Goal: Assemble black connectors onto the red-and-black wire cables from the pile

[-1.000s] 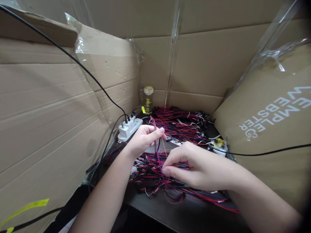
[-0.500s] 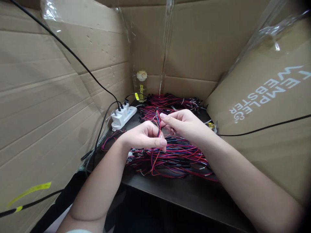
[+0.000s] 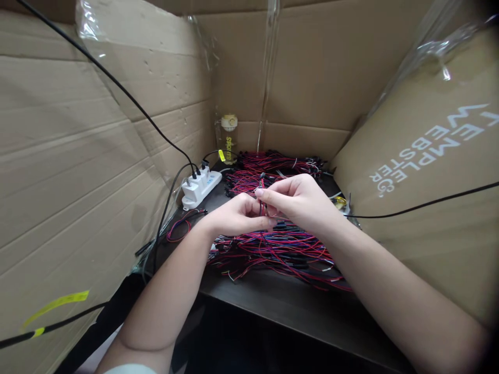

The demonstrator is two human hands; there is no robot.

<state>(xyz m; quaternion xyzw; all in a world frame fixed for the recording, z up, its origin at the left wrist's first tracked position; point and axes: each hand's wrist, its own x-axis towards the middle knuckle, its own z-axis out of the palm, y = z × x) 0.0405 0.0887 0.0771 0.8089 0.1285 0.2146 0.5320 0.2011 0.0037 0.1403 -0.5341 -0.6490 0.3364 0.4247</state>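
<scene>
A thin bundle of red and dark wires (image 3: 263, 208) is upright between the two hands above the dark table (image 3: 249, 291), its small dark connector end (image 3: 262, 176) at the top, with the left hand (image 3: 244, 214) closed around it and the right hand (image 3: 294, 196) pinching it between thumb and fingers just below that end. Under the hands, a loose heap of red, blue and black wires (image 3: 280, 252) spreads near the table's front edge, and more wire bundles (image 3: 273, 162) lie behind them. Farther out, a white power strip (image 3: 201, 188) is on the left, and a bottle with a pale cap (image 3: 229, 137) stands near the back cardboard wall (image 3: 307, 78).
</scene>
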